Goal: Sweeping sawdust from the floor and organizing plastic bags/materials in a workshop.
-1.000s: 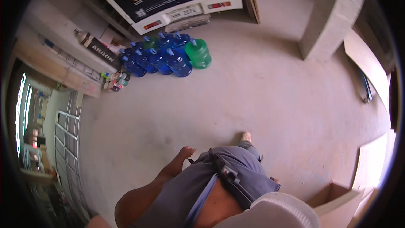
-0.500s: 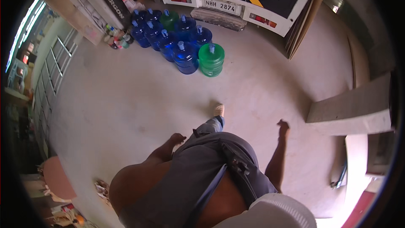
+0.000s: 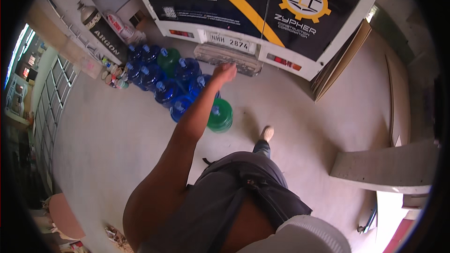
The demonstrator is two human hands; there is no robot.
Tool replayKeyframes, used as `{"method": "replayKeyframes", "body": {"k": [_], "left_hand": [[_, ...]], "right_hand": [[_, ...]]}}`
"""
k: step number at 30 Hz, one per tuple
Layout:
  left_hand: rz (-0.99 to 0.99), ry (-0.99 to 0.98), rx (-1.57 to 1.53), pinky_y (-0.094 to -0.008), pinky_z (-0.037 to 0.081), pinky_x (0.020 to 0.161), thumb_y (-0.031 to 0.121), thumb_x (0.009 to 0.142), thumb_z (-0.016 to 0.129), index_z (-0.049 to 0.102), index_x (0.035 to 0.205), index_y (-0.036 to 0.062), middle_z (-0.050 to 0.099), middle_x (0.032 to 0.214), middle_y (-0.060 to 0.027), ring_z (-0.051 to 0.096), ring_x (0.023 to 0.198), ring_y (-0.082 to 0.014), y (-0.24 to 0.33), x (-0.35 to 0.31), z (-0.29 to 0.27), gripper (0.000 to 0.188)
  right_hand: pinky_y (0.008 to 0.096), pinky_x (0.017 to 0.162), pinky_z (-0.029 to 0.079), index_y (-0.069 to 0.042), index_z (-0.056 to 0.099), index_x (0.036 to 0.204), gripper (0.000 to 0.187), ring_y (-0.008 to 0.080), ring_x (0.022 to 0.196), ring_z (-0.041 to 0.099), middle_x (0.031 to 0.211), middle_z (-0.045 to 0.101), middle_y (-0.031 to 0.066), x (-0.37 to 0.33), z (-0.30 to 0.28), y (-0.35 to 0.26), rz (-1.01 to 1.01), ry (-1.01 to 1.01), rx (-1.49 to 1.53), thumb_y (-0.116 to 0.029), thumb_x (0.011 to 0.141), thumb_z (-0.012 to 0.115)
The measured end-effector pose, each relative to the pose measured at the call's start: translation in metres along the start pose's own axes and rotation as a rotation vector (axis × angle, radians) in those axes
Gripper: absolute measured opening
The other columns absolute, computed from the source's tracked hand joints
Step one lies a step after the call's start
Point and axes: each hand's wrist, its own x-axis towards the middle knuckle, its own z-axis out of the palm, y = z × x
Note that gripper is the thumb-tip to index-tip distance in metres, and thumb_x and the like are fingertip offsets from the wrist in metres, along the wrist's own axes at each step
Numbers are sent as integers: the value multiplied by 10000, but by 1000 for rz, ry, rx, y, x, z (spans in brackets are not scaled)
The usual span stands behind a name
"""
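Observation:
My left arm stretches forward, and my left hand [image 3: 226, 72] hangs in the air in front of the rear of a white van [image 3: 276, 51]. Its fingers look loosely bent and apart, with nothing seen in them. In the picture the hand overlaps the van's worn rear step [image 3: 248, 66]; I see no contact. Below the hand stands a green water jug [image 3: 219, 115], upright on the floor, beside several blue water jugs [image 3: 167, 92]. My forearm hides part of the blue ones. A second green jug [image 3: 168, 61] stands farther back. My right hand is out of view.
A dark gas cylinder [image 3: 101, 33] leans by the left wall, with small cans [image 3: 115, 77] near its foot. A metal ladder-like frame [image 3: 51, 105] lies at the left. Upright boards [image 3: 342, 63] lean beside the van. A grey beam-like block [image 3: 382, 168] juts in from the right.
My left arm has risen from beside my body and reached forward past the jugs. The van and jugs look nearer. My right hand has gone out of view. A different shoe shows in front.

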Motion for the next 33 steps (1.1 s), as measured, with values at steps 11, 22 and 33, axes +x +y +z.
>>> {"method": "replayKeyframes", "body": {"k": [11,22,33], "left_hand": [[347,357,-512,-392,455,879,386,786,629,382,1211,-63,488,1157,-196,540,983,-296,312,290,88,665],[257,713,-672,-332,511,770,293,767,672,535,990,15,469,912,-64,500,832,-162,348,374,80,382],[209,407,-905,-363,463,843,349,726,710,502,937,50,528,926,-86,538,843,-203,342,387,52,421]], "right_hand": [[425,663,448,-130,614,678,262,251,693,586,713,620,73,457,-125,94,-39,-141,-152,-273,832,458],[335,692,432,15,593,784,272,184,689,577,725,606,98,692,-282,-5,257,96,930,-252,806,546],[347,651,468,-91,609,851,259,187,741,617,790,648,62,587,-214,52,-26,-481,4,-330,794,526]]}}
